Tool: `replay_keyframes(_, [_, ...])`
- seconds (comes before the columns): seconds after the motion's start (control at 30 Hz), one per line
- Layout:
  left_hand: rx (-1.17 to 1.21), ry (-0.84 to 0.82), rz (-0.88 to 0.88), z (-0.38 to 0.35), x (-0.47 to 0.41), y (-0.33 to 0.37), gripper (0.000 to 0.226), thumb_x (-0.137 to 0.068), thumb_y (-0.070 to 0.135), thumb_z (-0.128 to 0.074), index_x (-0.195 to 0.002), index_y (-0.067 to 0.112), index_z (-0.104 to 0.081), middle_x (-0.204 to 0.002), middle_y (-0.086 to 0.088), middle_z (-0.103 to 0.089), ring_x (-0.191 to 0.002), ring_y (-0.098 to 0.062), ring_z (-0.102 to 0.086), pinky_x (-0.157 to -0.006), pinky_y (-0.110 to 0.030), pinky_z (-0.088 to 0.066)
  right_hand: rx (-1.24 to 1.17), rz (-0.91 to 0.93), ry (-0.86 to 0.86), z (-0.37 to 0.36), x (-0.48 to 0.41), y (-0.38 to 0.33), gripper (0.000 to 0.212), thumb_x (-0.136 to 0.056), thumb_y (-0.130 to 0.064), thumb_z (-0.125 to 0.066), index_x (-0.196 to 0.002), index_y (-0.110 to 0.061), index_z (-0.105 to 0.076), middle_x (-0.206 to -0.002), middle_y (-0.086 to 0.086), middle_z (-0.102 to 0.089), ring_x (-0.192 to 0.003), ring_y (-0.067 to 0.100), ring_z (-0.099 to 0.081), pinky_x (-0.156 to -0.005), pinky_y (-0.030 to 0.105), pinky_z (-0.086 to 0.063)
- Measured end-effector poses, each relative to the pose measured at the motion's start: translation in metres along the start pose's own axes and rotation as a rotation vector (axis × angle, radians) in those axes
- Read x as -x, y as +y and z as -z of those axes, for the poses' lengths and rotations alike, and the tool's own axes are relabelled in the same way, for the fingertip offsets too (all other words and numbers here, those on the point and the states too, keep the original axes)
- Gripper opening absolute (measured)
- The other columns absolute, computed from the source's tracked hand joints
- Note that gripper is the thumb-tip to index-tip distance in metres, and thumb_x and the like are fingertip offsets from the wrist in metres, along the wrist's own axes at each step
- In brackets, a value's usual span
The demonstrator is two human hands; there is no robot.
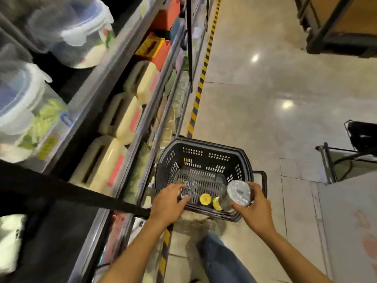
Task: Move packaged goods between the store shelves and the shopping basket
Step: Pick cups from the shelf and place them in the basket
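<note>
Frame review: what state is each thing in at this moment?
Basket: on the floor, holding a few items.
Clear jar: held above the basket's near right corner.
Right hand: grips the clear jar.
Left hand: reaching to the clear glassware in the basket; grip unclear.
Yellow-lidded items: resting inside, by the near wall.

— What lies under the left hand (166,203)?
— A clear thing (187,185) in the basket (204,148); the fingers cover most of it, so its kind is unclear.
— And up and left of that hand?
— The shelf goods (120,117) are blurred, with unreadable labels.
— The right hand (256,209)?
— The jar (238,193) it holds hides the basket's rim behind it.
</note>
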State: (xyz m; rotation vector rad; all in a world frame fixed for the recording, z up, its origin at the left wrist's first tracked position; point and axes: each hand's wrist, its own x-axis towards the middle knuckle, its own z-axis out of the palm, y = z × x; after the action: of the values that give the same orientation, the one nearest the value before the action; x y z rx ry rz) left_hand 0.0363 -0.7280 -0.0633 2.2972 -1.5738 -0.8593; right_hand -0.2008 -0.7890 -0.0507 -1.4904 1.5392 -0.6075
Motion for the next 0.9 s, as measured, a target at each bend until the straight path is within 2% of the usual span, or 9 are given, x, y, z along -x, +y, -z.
replay_keyframes(0.17, [-0.031, 0.005, 0.092, -0.012, -0.069, -0.016, 0.044, -0.092, 0.045, -0.053, -0.131, 0.024, -0.051, -0.13, 0.004, -0.056, -0.118, -0.016, -0.053, -0.096, -0.035, -0.045, 0.048, -0.064, -0.046, -0.022, -0.073, 0.003, 0.064, -0.061, -0.019, -0.087, -0.108, -0.024, -0.045, -0.095, -0.006, -0.058, -0.087, 0.014, -0.058, -0.078, 0.028, -0.048])
replay_keyframes(0.3, [-0.072, 0.013, 0.083, -0.026, -0.117, -0.046, 0.044, -0.092, 0.038, -0.054, -0.131, 0.018, -0.052, -0.132, -0.001, -0.055, -0.121, -0.02, -0.051, -0.101, -0.032, -0.039, 0.125, -0.071, -0.118, -0.054, -0.128, 0.014, 0.062, -0.063, -0.021, -0.086, -0.109, -0.023, -0.045, -0.095, -0.005, -0.059, -0.088, 0.015, -0.058, -0.081, 0.036, -0.051])
replay_keyframes(0.4, [-0.066, 0.041, 0.115, -0.037, -0.146, -0.075, 0.052, -0.087, 0.044, -0.046, -0.127, 0.013, -0.057, -0.131, -0.007, -0.056, -0.121, -0.026, -0.051, -0.103, -0.034, -0.036, 0.142, -0.058, -0.145, -0.088, -0.163, 0.028, 0.06, -0.063, -0.021, -0.086, -0.107, -0.026, -0.045, -0.093, -0.006, -0.061, -0.087, 0.017, -0.062, -0.077, 0.035, -0.051])
replay_keyframes(0.5, [-0.11, 0.127, 0.116, -0.056, -0.177, -0.113, 0.052, -0.08, 0.039, -0.047, -0.121, 0.01, -0.062, -0.129, -0.013, -0.058, -0.118, -0.033, -0.054, -0.102, -0.042, -0.04, 0.144, -0.049, -0.196, -0.134, -0.196, 0.044, 0.062, -0.062, -0.022, -0.085, -0.106, -0.029, -0.042, -0.096, -0.006, -0.061, -0.088, 0.014, -0.061, -0.077, 0.031, -0.049])
replay_keyframes(0.57, [-0.148, 0.129, 0.103, -0.073, -0.198, -0.14, 0.047, -0.083, 0.03, -0.061, -0.126, 0.01, -0.059, -0.136, -0.014, -0.052, -0.126, -0.034, -0.048, -0.106, -0.045, -0.037, 0.146, -0.032, -0.222, -0.171, -0.218, 0.06, 0.062, -0.062, -0.018, -0.084, -0.107, -0.027, -0.042, -0.097, -0.006, -0.06, -0.09, 0.014, -0.06, -0.079, 0.03, -0.048])
replay_keyframes(0.63, [-0.202, 0.135, 0.081, -0.093, -0.214, -0.166, 0.055, -0.081, 0.023, -0.072, -0.131, 0.01, -0.054, -0.143, -0.014, -0.045, -0.134, -0.036, -0.038, -0.11, -0.046, -0.031, 0.156, -0.009, -0.252, -0.211, -0.237, 0.08, 0.061, -0.063, -0.014, -0.082, -0.111, -0.023, -0.045, -0.098, -0.008, -0.058, -0.091, 0.014, -0.059, -0.08, 0.032, -0.048])
replay_keyframes(0.7, [-0.249, 0.158, 0.063, -0.113, -0.228, -0.189, 0.063, -0.077, 0.022, -0.075, -0.134, 0.01, -0.05, -0.146, -0.015, -0.041, -0.136, -0.04, -0.034, -0.109, -0.049, -0.029, 0.17, 0.024, -0.28, -0.251, -0.253, 0.101, 0.06, -0.065, -0.014, -0.081, -0.114, -0.017, -0.047, -0.098, -0.009, -0.055, -0.091, 0.012, -0.055, -0.077, 0.024, -0.043])
replay_keyframes(0.8, [-0.264, 0.192, 0.044, -0.14, -0.248, -0.222, 0.072, -0.076, 0.023, -0.075, -0.14, 0.01, -0.043, -0.151, -0.014, -0.034, -0.138, -0.041, -0.028, -0.109, -0.05, -0.026, 0.182, 0.052, -0.339, -0.305, -0.276, 0.133, 0.062, -0.065, -0.012, -0.082, -0.118, -0.013, -0.049, -0.099, -0.009, -0.055, -0.092, 0.01, -0.054, -0.072, 0.018, -0.036])
replay_keyframes(0.9, [-0.333, 0.223, -0.01, -0.16, -0.262, -0.251, 0.068, -0.081, 0.031, -0.061, -0.142, 0.012, -0.037, -0.153, -0.012, -0.029, -0.14, -0.038, -0.025, -0.11, -0.049, -0.027, 0.217, 0.073, -0.425, -0.35, -0.294, 0.166, 0.066, -0.065, -0.012, -0.083, -0.121, -0.016, -0.047, -0.107, -0.005, -0.059, -0.096, 0.009, -0.054, -0.079, 0.017, -0.037])
